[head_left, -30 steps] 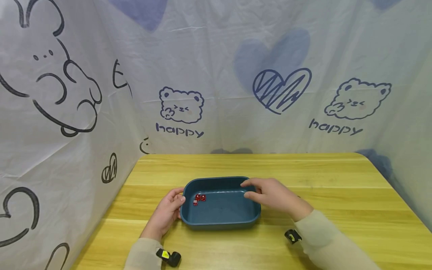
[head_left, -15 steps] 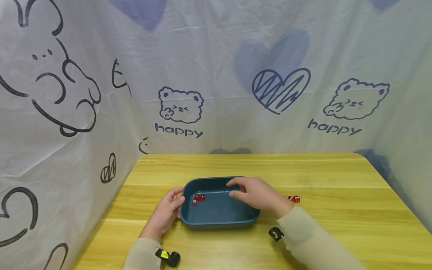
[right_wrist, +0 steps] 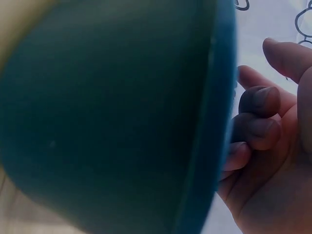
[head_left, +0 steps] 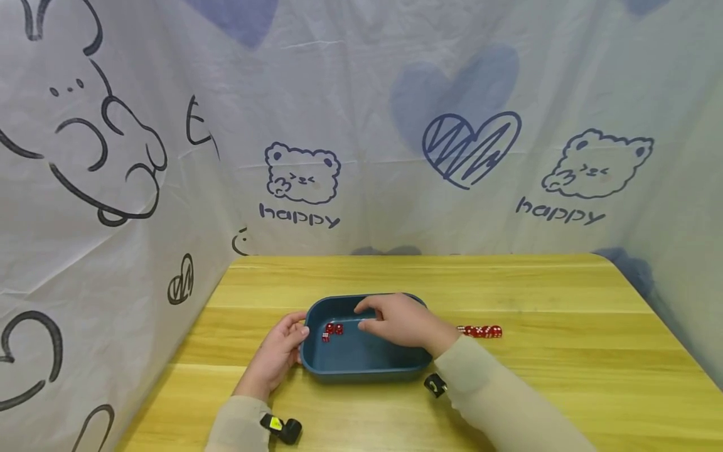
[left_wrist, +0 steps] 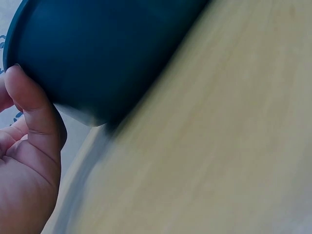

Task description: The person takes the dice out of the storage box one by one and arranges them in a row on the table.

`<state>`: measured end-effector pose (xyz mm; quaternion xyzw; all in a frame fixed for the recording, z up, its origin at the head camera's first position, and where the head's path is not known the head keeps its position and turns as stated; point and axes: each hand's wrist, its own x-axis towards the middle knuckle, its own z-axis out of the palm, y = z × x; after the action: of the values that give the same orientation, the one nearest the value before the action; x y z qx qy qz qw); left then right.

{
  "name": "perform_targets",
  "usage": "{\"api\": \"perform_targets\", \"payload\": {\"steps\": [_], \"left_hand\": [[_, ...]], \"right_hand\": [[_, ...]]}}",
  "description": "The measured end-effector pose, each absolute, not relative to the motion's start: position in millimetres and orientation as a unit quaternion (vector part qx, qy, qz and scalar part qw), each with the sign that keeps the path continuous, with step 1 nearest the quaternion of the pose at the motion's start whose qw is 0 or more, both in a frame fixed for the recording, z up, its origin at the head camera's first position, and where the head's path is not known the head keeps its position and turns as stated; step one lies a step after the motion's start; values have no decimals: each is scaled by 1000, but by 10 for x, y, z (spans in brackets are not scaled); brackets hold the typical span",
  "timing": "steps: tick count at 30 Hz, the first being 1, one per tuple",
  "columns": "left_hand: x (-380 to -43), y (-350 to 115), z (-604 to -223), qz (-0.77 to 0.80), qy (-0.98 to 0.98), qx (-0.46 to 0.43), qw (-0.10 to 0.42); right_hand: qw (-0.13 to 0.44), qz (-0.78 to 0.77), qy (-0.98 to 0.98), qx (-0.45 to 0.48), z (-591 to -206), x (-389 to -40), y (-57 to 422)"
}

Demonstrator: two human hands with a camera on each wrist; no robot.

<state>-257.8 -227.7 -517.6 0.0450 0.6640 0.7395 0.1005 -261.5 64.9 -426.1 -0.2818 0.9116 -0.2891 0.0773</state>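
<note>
A dark teal plastic tub (head_left: 367, 375) with rounded corners stands on the table. My left hand (head_left: 273, 355) grips its left end, thumb at the rim and fingers against the outside; the left wrist view shows the thumb on the tub wall (left_wrist: 107, 53). Three small red dice (head_left: 339, 329) with white pips lie together inside, near the left end. Over the right part of the tub hovers my right hand (head_left: 401, 321), thumb and index finger apart, nothing visible between them. Its other fingers are bent in the right wrist view, partly behind the tub's rim (right_wrist: 214, 117).
A row of several red dice (head_left: 480, 331) lies on the wooden table (head_left: 565, 351) to the right of the tub, its left end hidden by the right sleeve (head_left: 497, 383). A printed cloth (head_left: 384, 188) hangs behind and at both sides.
My right hand has moved left across the tub, toward the dice inside. The dice row on the table has come into view behind the arm. My left hand has stayed at the tub's end.
</note>
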Motion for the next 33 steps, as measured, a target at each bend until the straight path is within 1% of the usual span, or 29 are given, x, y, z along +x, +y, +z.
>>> {"api": "perform_targets", "payload": {"steps": [8, 12, 19, 33], "left_hand": [[-2586, -2268, -5172, 743, 660, 38, 101], [-2585, -2265, -5169, 741, 663, 40, 101], [-2581, -2271, -5164, 738, 666, 40, 99], [-2590, -2283, -5169, 743, 659, 47, 103]], "right_hand": [[78, -276, 919, -271, -4324, -2725, 484], [90, -272, 921, -264, -4376, -2766, 402], [94, -248, 925, -270, -4451, -2791, 272], [107, -233, 935, -246, -4611, -2840, 75]]}}
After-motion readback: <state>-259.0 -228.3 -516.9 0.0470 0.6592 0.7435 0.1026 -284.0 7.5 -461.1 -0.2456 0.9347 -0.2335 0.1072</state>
